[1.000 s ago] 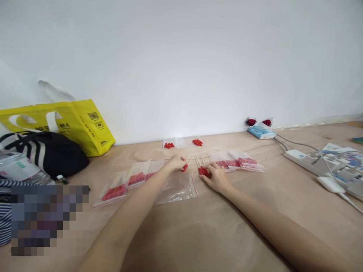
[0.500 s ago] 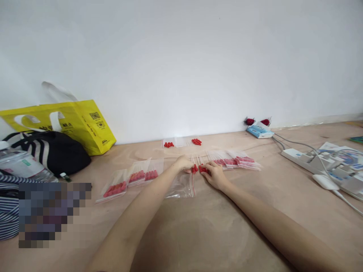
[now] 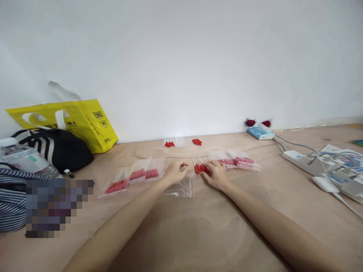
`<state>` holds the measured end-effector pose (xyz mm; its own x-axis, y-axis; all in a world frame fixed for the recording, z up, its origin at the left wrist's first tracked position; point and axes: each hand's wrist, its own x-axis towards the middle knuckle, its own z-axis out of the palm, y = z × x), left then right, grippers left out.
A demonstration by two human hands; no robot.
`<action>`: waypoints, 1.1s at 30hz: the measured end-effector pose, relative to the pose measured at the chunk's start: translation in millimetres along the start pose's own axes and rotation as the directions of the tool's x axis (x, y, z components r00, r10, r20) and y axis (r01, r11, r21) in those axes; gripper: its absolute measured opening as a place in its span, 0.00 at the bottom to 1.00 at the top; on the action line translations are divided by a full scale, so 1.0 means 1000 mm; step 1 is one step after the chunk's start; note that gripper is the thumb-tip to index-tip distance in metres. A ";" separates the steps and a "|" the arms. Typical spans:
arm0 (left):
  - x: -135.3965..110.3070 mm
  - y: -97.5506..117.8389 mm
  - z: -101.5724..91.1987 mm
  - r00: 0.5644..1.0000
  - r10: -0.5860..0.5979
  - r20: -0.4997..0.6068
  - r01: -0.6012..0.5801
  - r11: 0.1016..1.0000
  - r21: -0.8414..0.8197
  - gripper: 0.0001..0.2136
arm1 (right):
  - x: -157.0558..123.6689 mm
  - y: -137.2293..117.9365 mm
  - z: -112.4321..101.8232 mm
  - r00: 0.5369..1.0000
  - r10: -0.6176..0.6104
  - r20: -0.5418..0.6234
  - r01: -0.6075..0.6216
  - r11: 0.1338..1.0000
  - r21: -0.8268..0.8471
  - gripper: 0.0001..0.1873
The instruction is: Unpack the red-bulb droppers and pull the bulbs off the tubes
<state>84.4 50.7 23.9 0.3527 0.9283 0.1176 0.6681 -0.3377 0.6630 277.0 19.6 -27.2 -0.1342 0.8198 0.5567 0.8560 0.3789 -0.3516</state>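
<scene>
My right hand [image 3: 217, 174] has its curled fingers around the right side of a small bunch of thin pale sticks with red, capsule-shaped heads [image 3: 197, 168], and it hides part of them. Just left of the bunch, my left hand [image 3: 176, 172] hovers with thumb and fingers a little apart and nothing visible between them. Under and beside it lies a clear zip bag [image 3: 181, 189] with a red seal line. Flat zip bags filled with red-headed sticks lie on both sides, some at the left [image 3: 116, 185] and an overlapping row at the right [image 3: 239, 160].
By the wall lie more bagged red-headed sticks [image 3: 169, 144]. A yellow bag [image 3: 99, 126], a black bag [image 3: 70, 149] and a plastic bottle [image 3: 31, 158] stand at the left. On the right are a blue tissue pack [image 3: 260, 132], dark red flowers [image 3: 250, 122] and a power strip [image 3: 297, 155] with cables.
My left hand has drawn back to the left, away from the red heads, and its fingers have loosened. My right hand stays at the bunch. The view has shifted slightly.
</scene>
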 end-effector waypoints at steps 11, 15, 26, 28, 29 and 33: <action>-0.111 -0.037 -0.028 0.943 0.213 0.256 -0.290 0.903 0.316 0.24 | -0.006 -0.027 -0.009 0.976 -0.215 -0.026 0.217 0.968 0.128 0.14; -0.120 -0.034 -0.026 0.929 0.172 0.328 -0.293 0.883 0.366 0.26 | -0.013 -0.046 -0.020 0.869 -0.468 0.161 0.417 0.868 0.271 0.15; -0.077 -0.022 -0.021 0.991 0.137 -0.007 -0.125 0.921 0.370 0.12 | -0.021 -0.041 -0.020 0.792 -0.542 0.281 0.369 0.791 0.488 0.12; -0.064 -0.019 -0.017 1.000 0.016 0.008 -0.018 0.953 0.303 0.16 | -0.022 -0.041 -0.021 0.801 -0.534 0.270 0.376 0.800 0.467 0.13; -0.060 -0.019 -0.015 0.998 -0.048 0.041 0.035 0.961 0.275 0.17 | -0.023 -0.041 -0.021 0.810 -0.525 0.261 0.382 0.810 0.444 0.14; -0.060 -0.027 -0.025 0.989 -0.129 0.077 0.109 0.969 0.220 0.15 | -0.024 -0.038 -0.017 0.850 -0.497 0.175 0.414 0.836 0.361 0.15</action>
<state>28.7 7.7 16.9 0.3128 0.9495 -0.0260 0.8302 -0.2600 0.4932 256.1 -21.5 -14.7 -0.6268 0.5838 0.5161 0.4798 0.8110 -0.3347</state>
